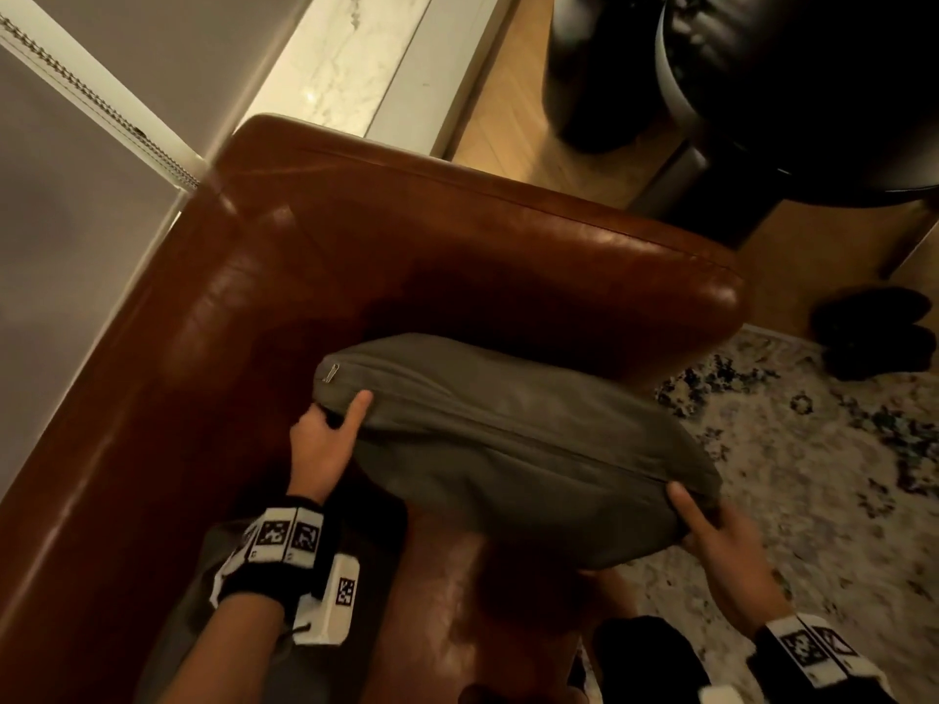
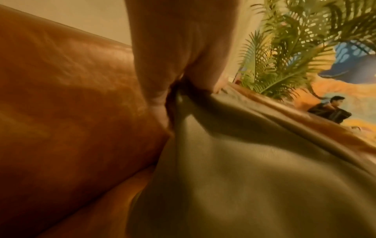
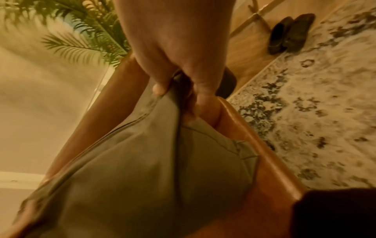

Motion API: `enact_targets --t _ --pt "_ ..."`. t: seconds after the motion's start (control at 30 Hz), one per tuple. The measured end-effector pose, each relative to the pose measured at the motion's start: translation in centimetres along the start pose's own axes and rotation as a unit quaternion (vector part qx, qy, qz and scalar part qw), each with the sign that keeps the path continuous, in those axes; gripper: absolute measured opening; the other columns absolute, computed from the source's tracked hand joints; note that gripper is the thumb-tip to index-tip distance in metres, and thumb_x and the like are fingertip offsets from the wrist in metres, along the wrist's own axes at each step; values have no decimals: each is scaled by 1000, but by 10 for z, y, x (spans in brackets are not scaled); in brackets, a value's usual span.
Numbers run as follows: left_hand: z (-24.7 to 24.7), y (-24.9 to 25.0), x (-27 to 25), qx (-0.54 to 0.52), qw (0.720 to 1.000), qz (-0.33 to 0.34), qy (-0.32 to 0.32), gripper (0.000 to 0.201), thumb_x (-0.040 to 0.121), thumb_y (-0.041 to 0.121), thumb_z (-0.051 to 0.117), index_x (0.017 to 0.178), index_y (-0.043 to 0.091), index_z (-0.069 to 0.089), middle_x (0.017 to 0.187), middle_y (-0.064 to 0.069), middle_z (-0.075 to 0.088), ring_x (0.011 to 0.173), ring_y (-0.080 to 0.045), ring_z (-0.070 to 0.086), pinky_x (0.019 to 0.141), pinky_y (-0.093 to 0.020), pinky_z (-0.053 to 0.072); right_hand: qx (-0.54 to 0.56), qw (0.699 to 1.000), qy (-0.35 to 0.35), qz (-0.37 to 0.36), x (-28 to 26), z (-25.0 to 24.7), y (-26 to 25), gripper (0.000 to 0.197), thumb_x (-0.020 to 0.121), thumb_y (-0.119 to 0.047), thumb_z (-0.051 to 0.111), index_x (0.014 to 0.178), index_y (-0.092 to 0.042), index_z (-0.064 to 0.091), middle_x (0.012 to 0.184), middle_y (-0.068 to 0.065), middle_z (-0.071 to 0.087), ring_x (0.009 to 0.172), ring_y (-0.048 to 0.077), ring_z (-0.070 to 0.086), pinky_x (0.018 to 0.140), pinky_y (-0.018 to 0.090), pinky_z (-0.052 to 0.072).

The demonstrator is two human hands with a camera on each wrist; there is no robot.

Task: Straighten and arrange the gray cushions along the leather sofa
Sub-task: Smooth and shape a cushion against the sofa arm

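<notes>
Here, gripping the cushion [image 1: 513, 449] over the sofa [image 1: 406, 256] corner, long axis from ten o'clock to four o'clock. Left hand [image 1: 320, 444]: pinching the ten o'clock end, thumb on top. Right hand [image 1: 721, 546]: clamping the four o'clock end, fingers underneath. Wristband markers unreadable.

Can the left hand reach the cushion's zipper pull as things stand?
Probably yes. The left hand already grips the gray cushion at that corner, and the zipper pull sits just beyond its fingers, uncovered. It would have to loosen its grip first, though.
</notes>
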State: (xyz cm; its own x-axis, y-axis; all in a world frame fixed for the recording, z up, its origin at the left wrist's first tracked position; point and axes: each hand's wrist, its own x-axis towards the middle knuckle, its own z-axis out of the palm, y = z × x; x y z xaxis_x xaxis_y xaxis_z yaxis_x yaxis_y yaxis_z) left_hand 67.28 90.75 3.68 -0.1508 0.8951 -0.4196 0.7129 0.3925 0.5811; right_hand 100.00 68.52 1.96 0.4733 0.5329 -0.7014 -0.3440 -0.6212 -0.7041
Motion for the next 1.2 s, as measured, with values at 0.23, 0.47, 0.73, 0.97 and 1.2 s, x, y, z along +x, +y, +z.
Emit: enact_targets --t 0.23,0.47,0.73,0.97,1.2 --pt "-6 25 36 87 978 188 28 30 87 22 63 87 -8 58 83 -25 66 78 -37 63 75 -41 48 -127 970 103 -177 10 12 -14 32 89 -23 58 116 -7 59 107 7 63 100 19 58 77 18 45" --pt "13 42 27 29 979 154 133 66 84 29 66 139 14 33 139 -17 38 127 -35 37 101 -44 32 -296 897 209 -252 24 33 -19 57 85 -44 53 132 -14 43 130 12 48 122 29 42 103 48 34" --pt "22 68 55 195 947 257 -2 14 86 30 62 88 21 71 105 0 59 107 -26 44 78 -40 26 -363 875 82 -309 79 52 -53 13 83 -15 66 82 -1 67 89 16 56 82 29 56 70 16 29" --pt "28 81 64 119 973 198 5 8 83 23 66 88 28 65 117 6 58 119 -23 42 89 -47 27 -389 836 127 -365 85 61 -54 23 92 -15 54 79 2 63 87 14 54 72 24 53 65 22 32" --pt "27 78 65 213 929 301 18 12 91 34 54 94 25 61 99 4 62 103 -23 47 79 -39 25 -397 833 111 -370 88 54 -49 24 93 -15 50 84 4 63 89 17 56 79 35 57 72 44 47"
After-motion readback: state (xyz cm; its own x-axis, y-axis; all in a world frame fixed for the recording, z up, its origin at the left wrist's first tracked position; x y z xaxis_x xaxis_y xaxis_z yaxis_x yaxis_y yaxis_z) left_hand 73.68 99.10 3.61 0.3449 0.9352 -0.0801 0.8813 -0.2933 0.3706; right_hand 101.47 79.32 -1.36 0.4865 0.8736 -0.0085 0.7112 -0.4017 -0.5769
